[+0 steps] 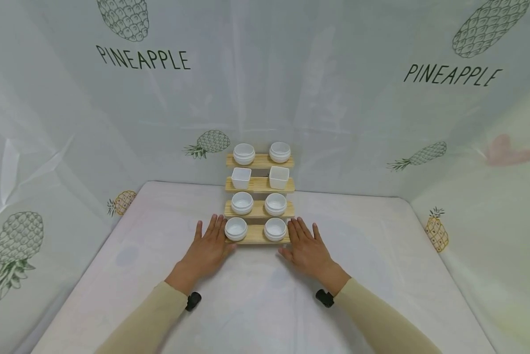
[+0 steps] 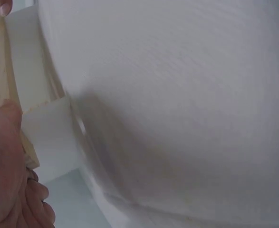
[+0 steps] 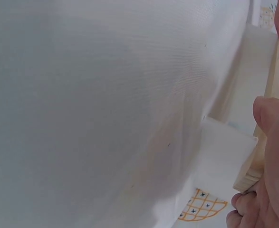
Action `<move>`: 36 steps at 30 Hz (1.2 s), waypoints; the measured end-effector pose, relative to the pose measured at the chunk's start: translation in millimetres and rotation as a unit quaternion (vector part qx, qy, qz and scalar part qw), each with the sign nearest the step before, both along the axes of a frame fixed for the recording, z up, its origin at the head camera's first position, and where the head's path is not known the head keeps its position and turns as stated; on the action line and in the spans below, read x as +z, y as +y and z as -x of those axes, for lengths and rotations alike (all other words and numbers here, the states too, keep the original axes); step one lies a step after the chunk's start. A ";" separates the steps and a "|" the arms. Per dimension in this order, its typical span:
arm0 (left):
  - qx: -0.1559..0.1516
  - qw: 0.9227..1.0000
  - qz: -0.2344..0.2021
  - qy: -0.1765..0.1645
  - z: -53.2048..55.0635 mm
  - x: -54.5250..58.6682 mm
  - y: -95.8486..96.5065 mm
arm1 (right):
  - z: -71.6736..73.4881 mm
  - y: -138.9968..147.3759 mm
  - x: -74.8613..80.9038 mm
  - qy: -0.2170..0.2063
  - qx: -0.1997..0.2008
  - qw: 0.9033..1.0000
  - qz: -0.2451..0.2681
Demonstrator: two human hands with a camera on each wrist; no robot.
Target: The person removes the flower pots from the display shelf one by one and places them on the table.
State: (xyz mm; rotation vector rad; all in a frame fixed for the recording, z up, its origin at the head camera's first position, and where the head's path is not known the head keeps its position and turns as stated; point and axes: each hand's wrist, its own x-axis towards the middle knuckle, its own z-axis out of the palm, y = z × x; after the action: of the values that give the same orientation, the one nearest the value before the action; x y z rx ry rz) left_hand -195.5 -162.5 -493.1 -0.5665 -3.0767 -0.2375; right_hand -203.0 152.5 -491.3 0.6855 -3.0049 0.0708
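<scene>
A tiered stand of light wooden planks (image 1: pixel 256 234) on white supports (image 2: pixel 49 137) rises at the back of the table. Against the left end of its lowest plank lies my left hand (image 1: pixel 209 250), fingers straight and spread, thumb at the front edge. My right hand (image 1: pixel 308 251) mirrors it at the right end, its thumb (image 3: pixel 267 111) also against the front edge. Just beside the fingers, a white round cup (image 1: pixel 235 229) sits near each end of that plank. Another pair of round cups (image 1: pixel 275 204) stands on the plank above.
On the third plank are two square white cups (image 1: pixel 241 178); two more round cups (image 1: pixel 280 152) top the stand. A pineapple-printed white curtain (image 1: pixel 335 113) hangs close behind and at both sides. White cloth (image 1: pixel 265 305) covers the table. Each wrist wears a small black device (image 1: pixel 193 301).
</scene>
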 end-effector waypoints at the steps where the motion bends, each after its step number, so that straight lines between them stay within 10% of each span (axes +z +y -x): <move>1: -0.002 1.000 0.001 -0.002 0.4 0.0 2.1 | -1.5 2.3 0.2 0.002 0.000 1.000 0.001; 25: -0.036 0.999 0.011 -0.002 -2.8 -0.1 36.0 | -27.2 37.0 -1.8 0.014 -0.026 0.999 0.017; 36: -0.029 0.999 0.018 -0.008 5.2 23.9 8.1 | -31.5 39.3 -1.5 0.019 -0.032 0.999 0.016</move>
State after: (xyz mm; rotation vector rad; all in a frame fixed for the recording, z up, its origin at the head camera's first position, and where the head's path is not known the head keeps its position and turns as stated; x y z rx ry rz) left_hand -200.7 -154.3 -469.1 -0.6608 -3.0895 -0.1888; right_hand -171.6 191.8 -492.8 0.5817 -2.9794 0.1013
